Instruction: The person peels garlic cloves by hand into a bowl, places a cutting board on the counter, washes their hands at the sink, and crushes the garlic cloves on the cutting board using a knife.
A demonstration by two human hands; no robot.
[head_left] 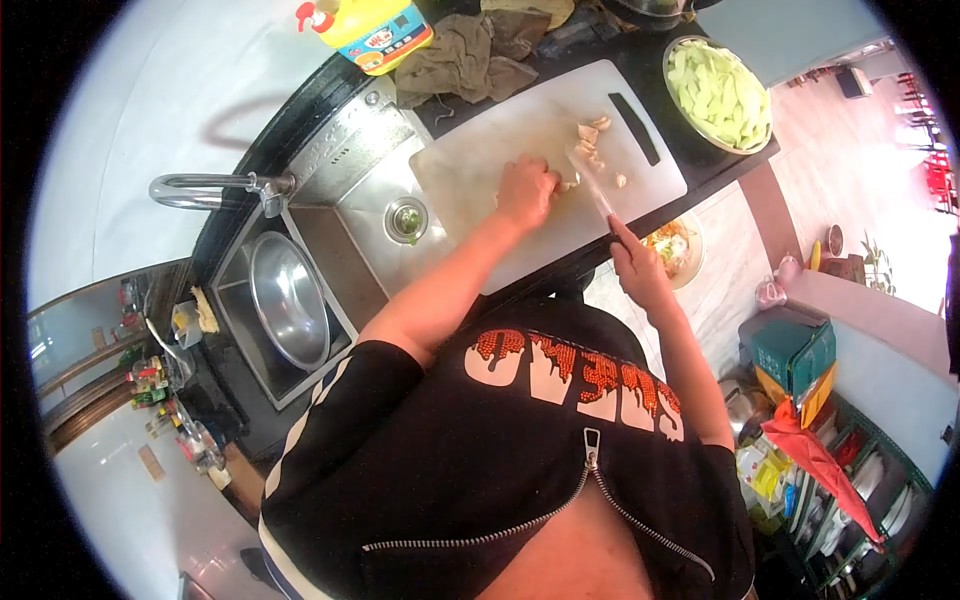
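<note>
My right hand (640,265) is closed round the handle of a kitchen knife (594,186), whose blade reaches over a white cutting board (480,145). My left hand (528,192) is on the board, fingers curled and pressed together at a small pale garlic clove (569,186) close to the blade. The fingertips are partly hidden. Beyond the knife lie several garlic cloves (588,140), and a single clove (621,181) sits apart near the board's front edge. The board partly overlaps the sink (350,215).
A bowl of sliced green vegetable (718,95) stands right of the board. Below the counter edge is a bowl of mixed food (672,248). A metal basin (289,300) rests in the left sink, near the faucet (215,190). Behind lie a rag (462,65) and a yellow bottle (378,35).
</note>
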